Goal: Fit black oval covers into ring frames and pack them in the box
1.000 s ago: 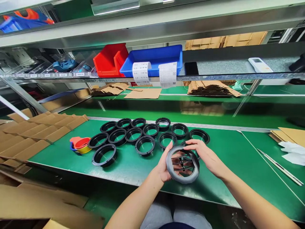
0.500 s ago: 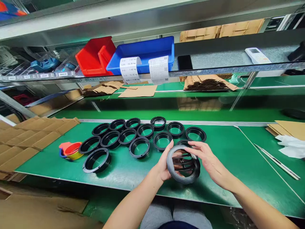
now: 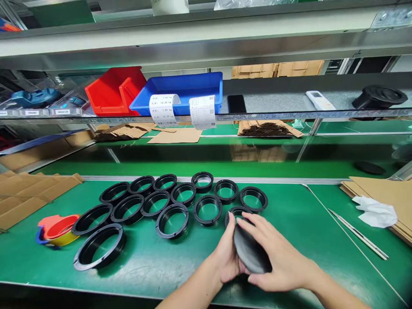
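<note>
Both my hands hold one black round plastic part [image 3: 249, 251] low over the green table [image 3: 161, 266]. My left hand [image 3: 227, 257] grips its left edge. My right hand [image 3: 278, 257] wraps over its top and right side, so the part's face is mostly hidden. Just beyond my fingers lies a black ring [image 3: 236, 212], partly covered. Several more black rings [image 3: 172, 219] lie in rows on the table to the left and behind.
Stacked coloured cups [image 3: 56, 229] sit at the left. Flat cardboard [image 3: 28, 193] lies at far left and cardboard with white paper [image 3: 375, 212] at right. A thin metal rod [image 3: 357, 234] lies right. The shelf holds a red bin [image 3: 112, 90], blue bin [image 3: 180, 88] and remote [image 3: 320, 101].
The part turned from showing its open slatted face to edge-on, lower toward the table, with my right hand now covering it. The camera view shifted right and down.
</note>
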Available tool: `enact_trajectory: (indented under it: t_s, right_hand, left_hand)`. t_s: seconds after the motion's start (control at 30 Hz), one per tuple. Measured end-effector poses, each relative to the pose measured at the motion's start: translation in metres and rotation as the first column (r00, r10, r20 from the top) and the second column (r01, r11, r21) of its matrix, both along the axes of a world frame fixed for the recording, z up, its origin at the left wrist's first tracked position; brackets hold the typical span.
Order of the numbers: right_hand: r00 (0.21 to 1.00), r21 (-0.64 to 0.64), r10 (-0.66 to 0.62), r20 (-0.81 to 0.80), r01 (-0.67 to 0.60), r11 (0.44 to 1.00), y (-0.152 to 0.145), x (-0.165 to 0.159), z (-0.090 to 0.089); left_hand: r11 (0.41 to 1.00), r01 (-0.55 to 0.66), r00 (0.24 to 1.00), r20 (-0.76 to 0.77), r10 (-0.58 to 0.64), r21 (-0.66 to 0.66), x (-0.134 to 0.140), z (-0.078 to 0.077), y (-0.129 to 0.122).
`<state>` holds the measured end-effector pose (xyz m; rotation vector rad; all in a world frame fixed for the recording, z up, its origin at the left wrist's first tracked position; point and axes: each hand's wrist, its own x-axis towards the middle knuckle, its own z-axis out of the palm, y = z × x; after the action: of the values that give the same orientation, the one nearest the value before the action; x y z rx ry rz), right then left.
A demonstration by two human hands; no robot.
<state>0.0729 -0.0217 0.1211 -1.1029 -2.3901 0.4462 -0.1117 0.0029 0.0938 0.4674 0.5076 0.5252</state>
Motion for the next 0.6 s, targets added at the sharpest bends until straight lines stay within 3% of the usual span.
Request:
enact_trajectory:
  t_s: [0.1,0.2,0.3,0.37,0.47,0.6]
  right_hand:
    - [0.959,0.089,-0.250,-0.134,0.262,0.961,0.047,0.023,-0.008]
    - [0.905,0.113,-0.422,-0.053,0.425,0.898,0.100,0.036,-0.022]
    - [0.897,0.120,-0.420,0.136,0.406,0.906,0.134,0.031,-0.036]
    - [0.883,0.130,-0.417,0.217,0.397,0.908,0.144,0.025,-0.044]
    - [0.855,0.132,-0.424,0.299,0.403,0.905,0.146,0.027,-0.056]
    - [0.805,0.167,-0.429,0.409,0.396,0.903,0.134,0.051,-0.062]
  left_hand:
    - [0.992,0.033,0.997,0.066,-0.041,0.120,0.010,-0.009,-0.004]
    - [0.957,0.174,0.984,-0.079,-0.160,0.232,0.025,-0.029,-0.013]
    - [0.879,0.355,0.926,-0.250,-0.283,0.319,0.039,-0.057,-0.016]
    - [0.841,0.402,0.910,-0.259,-0.324,0.362,0.042,-0.073,-0.014]
    - [0.850,0.373,0.926,-0.199,-0.320,0.372,0.039,-0.086,-0.010]
    - [0.877,0.320,0.947,-0.153,-0.283,0.358,0.034,-0.088,-0.010]
